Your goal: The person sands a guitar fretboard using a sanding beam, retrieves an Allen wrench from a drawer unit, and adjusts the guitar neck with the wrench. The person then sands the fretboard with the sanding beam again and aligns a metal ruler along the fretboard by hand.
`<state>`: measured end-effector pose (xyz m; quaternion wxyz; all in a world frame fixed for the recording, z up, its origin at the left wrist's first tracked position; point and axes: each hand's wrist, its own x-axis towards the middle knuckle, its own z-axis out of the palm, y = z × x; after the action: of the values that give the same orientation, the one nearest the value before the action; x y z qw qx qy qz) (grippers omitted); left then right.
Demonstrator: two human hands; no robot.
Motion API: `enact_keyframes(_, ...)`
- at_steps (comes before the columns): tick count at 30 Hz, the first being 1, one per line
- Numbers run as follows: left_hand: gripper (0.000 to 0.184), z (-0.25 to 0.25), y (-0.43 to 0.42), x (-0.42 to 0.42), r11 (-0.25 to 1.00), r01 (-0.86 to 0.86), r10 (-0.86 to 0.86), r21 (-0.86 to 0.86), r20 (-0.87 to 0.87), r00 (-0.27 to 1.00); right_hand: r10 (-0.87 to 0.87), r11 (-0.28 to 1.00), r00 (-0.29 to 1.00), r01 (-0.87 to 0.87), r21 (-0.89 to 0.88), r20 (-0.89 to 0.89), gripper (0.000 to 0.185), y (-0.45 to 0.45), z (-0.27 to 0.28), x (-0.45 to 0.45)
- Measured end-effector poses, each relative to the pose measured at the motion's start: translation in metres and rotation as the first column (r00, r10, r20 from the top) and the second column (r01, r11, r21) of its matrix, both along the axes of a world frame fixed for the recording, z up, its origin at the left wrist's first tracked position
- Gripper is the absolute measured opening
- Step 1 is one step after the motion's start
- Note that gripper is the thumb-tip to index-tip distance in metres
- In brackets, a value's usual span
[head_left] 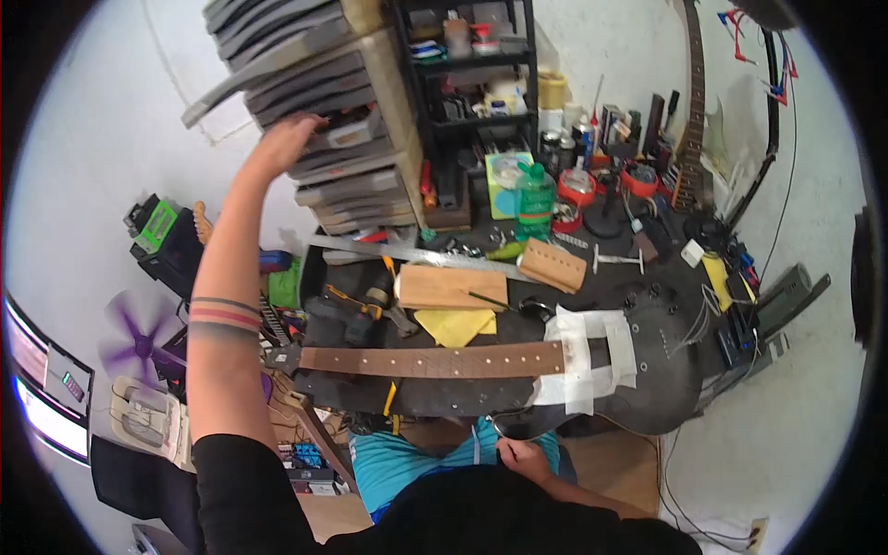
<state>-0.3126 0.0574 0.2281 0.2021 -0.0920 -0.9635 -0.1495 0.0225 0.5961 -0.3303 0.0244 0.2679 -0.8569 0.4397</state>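
My left hand (289, 145) reaches up to a pulled-out drawer (356, 135) in the stack of grey drawers. Its fingertips go in over the drawer's edge, where small dark items lie, and I cannot make out whether they grip anything. Low at my lap, my right hand (525, 460) is curled closed beside the lower edge of a dark electric guitar body (661, 370); what it holds, if anything, is hidden. The guitar lies on the bench, its brown fretboard (435, 362) pointing left. White masking tape (578, 370) covers the body around the neck end.
Behind the guitar lie a wooden block (450, 288), a second block with holes (552, 265), a yellow cloth (455, 326) and a long metal ruler (425, 255). A green bottle (534, 203) stands farther back. A purple fan (141, 342) is at left.
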Motion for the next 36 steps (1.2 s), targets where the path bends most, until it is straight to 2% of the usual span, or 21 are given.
enact_keyframes(2,0.04,0.001,0.015,0.012,0.977,-0.037,0.043,-0.209,0.026,0.999,0.017,1.0,1.0,-0.016,-0.01,0.02,0.014,0.0,0.002,-0.001)
enact_keyframes(4,0.039,0.012,0.003,0.0,0.856,0.074,-0.07,-0.511,0.027,0.997,0.033,0.999,0.999,-0.033,0.021,0.038,0.015,-0.001,0.01,-0.004)
enact_keyframes(6,0.043,0.017,0.006,0.003,0.948,-0.015,0.048,-0.318,0.096,0.994,0.037,0.994,0.998,-0.042,0.099,0.058,0.016,0.0,0.02,-0.001)
enact_keyframes(10,0.036,0.014,0.004,-0.002,0.892,0.051,-0.032,-0.45,0.05,0.998,0.04,0.999,0.999,-0.04,0.011,0.034,0.017,-0.003,0.006,0.0)
enact_keyframes(14,0.034,0.025,0.001,0.0,0.849,0.134,-0.086,-0.511,0.117,0.989,0.016,0.995,1.0,-0.014,-0.096,0.019,0.019,-0.009,0.011,-0.003)
enact_keyframes(16,0.035,0.028,0.012,0.01,0.97,0.003,0.042,-0.243,0.182,0.982,0.01,0.99,1.0,-0.01,-0.137,0.0,0.022,-0.01,0.013,-0.003)
enact_keyframes(17,0.036,0.028,0.018,0.014,0.992,-0.077,0.099,-0.104,0.226,0.969,0.017,0.99,1.0,-0.017,-0.138,-0.004,0.021,-0.008,0.014,-0.003)
enact_keyframes(20,0.041,0.025,0.014,0.013,0.992,-0.123,0.113,0.022,0.255,0.96,0.011,0.988,0.999,-0.017,-0.151,-0.037,0.019,-0.009,0.017,-0.005)
enact_keyframes(21,0.04,0.026,0.014,0.014,0.994,-0.112,0.108,0.003,0.241,0.965,0.005,0.987,0.999,-0.013,-0.159,-0.053,0.018,-0.01,0.019,-0.005)
enact_keyframes(24,0.038,0.029,0.012,0.014,0.995,-0.094,0.098,-0.028,0.239,0.966,0.021,1.0,0.998,-0.021,0.003,0.066,0.016,-0.004,0.021,0.0)
enact_keyframes(29,0.038,0.034,0.023,0.026,0.991,-0.135,0.132,-0.01,0.306,0.943,0.036,0.998,0.999,-0.035,-0.056,0.011,0.016,-0.005,0.02,-0.002)
enact_keyframes(32,0.04,0.023,-0.008,0.006,1.0,0.016,-0.017,0.007,0.234,0.972,0.056,0.998,0.996,-0.055,-0.03,0.063,0.015,-0.003,0.021,-0.004)
enact_keyframes(35,0.041,0.023,0.002,0.008,0.991,-0.082,0.045,0.102,0.318,0.947,0.065,0.997,0.995,-0.062,-0.034,0.08,0.015,-0.004,0.017,-0.005)
enact_keyframes(36,0.032,0.018,-0.009,-0.001,0.96,-0.069,-0.044,0.272,0.389,0.92,0.063,0.997,0.995,-0.06,-0.046,0.076,0.015,-0.003,0.018,-0.004)
